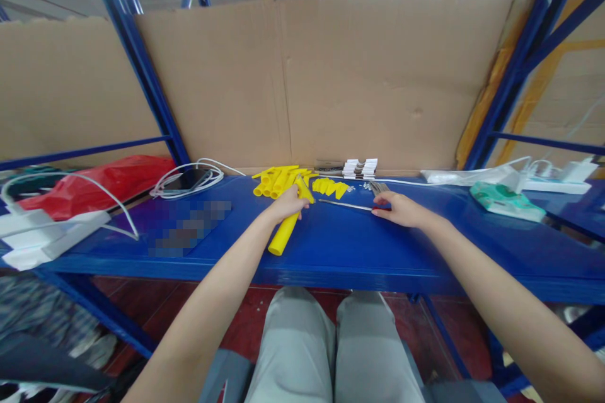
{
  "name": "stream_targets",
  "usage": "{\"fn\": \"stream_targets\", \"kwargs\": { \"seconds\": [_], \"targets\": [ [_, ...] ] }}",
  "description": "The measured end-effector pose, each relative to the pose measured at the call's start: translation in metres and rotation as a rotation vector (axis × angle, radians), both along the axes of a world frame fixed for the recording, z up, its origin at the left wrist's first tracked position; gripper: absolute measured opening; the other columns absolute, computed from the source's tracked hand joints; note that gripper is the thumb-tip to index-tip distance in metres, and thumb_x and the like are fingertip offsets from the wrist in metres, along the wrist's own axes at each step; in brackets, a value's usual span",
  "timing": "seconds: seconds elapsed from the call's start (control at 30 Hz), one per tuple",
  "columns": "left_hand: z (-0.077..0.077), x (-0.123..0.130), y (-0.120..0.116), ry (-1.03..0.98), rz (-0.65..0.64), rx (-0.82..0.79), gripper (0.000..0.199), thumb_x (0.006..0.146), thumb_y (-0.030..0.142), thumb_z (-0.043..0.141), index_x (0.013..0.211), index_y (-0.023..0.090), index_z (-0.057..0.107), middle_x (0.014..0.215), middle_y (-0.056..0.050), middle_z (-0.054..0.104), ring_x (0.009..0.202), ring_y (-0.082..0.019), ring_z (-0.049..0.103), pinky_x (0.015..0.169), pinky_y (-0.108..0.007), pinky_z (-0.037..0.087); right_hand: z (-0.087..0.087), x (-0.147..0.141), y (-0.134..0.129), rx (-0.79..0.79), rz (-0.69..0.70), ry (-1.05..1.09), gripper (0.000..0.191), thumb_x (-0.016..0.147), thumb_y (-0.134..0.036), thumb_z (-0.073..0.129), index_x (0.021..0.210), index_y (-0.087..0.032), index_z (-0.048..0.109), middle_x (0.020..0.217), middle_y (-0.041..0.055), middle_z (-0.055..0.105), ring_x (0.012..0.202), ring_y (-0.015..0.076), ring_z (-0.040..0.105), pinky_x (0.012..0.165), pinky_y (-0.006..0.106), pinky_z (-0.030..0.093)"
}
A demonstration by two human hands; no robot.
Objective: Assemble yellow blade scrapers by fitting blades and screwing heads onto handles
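My left hand [289, 203] is closed around a yellow plastic tube [282, 238], which slants down toward the table's front edge. A yellow end piece [305, 190] sticks out above that hand. My right hand [396, 206] is closed on a long screwdriver [347, 204], its red handle partly hidden by the fingers and its thin metal shaft pointing left. The right fingertips reach close to small metal parts [367, 186]. Behind my left hand lies a pile of yellow tubes [274, 182]. Several small yellow pieces [331, 187] sit in a row between the hands.
White folded parts [360, 168] stand along the cardboard wall [354, 75]. A red bag [108, 182], a phone with a coiled white cable [189, 180] and a power strip [51, 233] are at left. Rightward are a green-white packet [505, 201] and another power strip [558, 186].
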State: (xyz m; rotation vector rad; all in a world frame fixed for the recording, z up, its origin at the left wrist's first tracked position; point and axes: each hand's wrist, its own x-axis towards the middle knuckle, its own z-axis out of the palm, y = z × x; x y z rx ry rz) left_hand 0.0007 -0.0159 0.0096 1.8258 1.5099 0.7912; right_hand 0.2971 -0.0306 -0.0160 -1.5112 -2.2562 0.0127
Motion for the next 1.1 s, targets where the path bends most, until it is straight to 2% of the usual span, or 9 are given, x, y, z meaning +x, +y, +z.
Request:
{"fn": "stream_targets", "kwargs": {
  "seconds": [0.3, 0.47, 0.6, 0.77, 0.97, 1.1],
  "targets": [
    [0.001, 0.001, -0.002, -0.034, 0.007, -0.018, 0.018, 0.080, 0.009, 0.050, 0.097, 0.014, 0.049, 0.070, 0.002, 0.058, 0.040, -0.007, 0.048, 0.041, -0.020, 0.043, -0.005, -0.007, 0.005, 0.023, 0.052, 0.006, 0.024, 0.081, -0.031, 0.062, 0.100, -0.018, 0.065, 0.101, 0.0103, 0.069, 0.095, 0.0226, 0.065, 0.084, 0.035, 0.052],
    [0.001, 0.001, -0.001, -0.031, 0.002, -0.015, 0.017, 0.079, 0.007, 0.051, 0.095, 0.013, 0.050, 0.070, 0.002, 0.057, 0.041, -0.007, 0.049, 0.041, -0.021, 0.044, -0.001, -0.010, 0.006, 0.004, 0.033, 0.032, 0.021, 0.085, -0.025, 0.057, 0.103, -0.017, 0.065, 0.100, 0.0097, 0.070, 0.092, 0.0206, 0.067, 0.085, 0.034, 0.052],
    [0.001, 0.002, -0.001, -0.031, 0.006, -0.015, 0.018, 0.079, 0.007, 0.051, 0.096, 0.013, 0.050, 0.069, 0.002, 0.057, 0.041, -0.007, 0.049, 0.041, -0.021, 0.043, 0.010, -0.018, 0.012, -0.018, -0.081, 0.018, 0.022, 0.087, -0.015, 0.051, 0.104, -0.015, 0.066, 0.106, 0.0115, 0.071, 0.097, 0.0197, 0.066, 0.088, 0.029, 0.049],
    [0.002, 0.003, -0.003, -0.026, 0.024, -0.020, 0.021, 0.081, 0.007, 0.050, 0.101, 0.012, 0.051, 0.071, 0.000, 0.061, 0.040, -0.008, 0.050, 0.041, -0.022, 0.044, 0.024, -0.029, 0.035, -0.033, -0.263, -0.126, 0.032, 0.088, -0.012, 0.045, 0.113, -0.012, 0.066, 0.114, 0.0140, 0.069, 0.106, 0.0215, 0.064, 0.090, 0.026, 0.045],
    [0.000, 0.003, -0.001, -0.036, 0.068, -0.024, 0.029, 0.085, 0.008, 0.045, 0.113, 0.013, 0.042, 0.093, -0.007, 0.068, 0.038, -0.006, 0.050, 0.038, -0.020, 0.042, 0.028, -0.044, 0.067, -0.124, -0.330, -0.352, 0.036, 0.087, -0.011, 0.045, 0.116, -0.012, 0.066, 0.123, 0.0164, 0.065, 0.115, 0.0238, 0.060, 0.092, 0.028, 0.045],
    [-0.006, 0.001, 0.006, 0.034, 0.068, 0.016, 0.032, 0.089, 0.011, 0.043, 0.119, 0.011, 0.035, 0.094, -0.011, 0.069, 0.038, -0.007, 0.053, 0.037, -0.020, 0.041, 0.027, -0.051, 0.078, -0.141, -0.369, -0.372, 0.037, 0.086, -0.010, 0.047, 0.119, -0.007, 0.064, 0.119, 0.0218, 0.065, 0.115, 0.0269, 0.060, 0.091, 0.031, 0.047]
  ]
}}
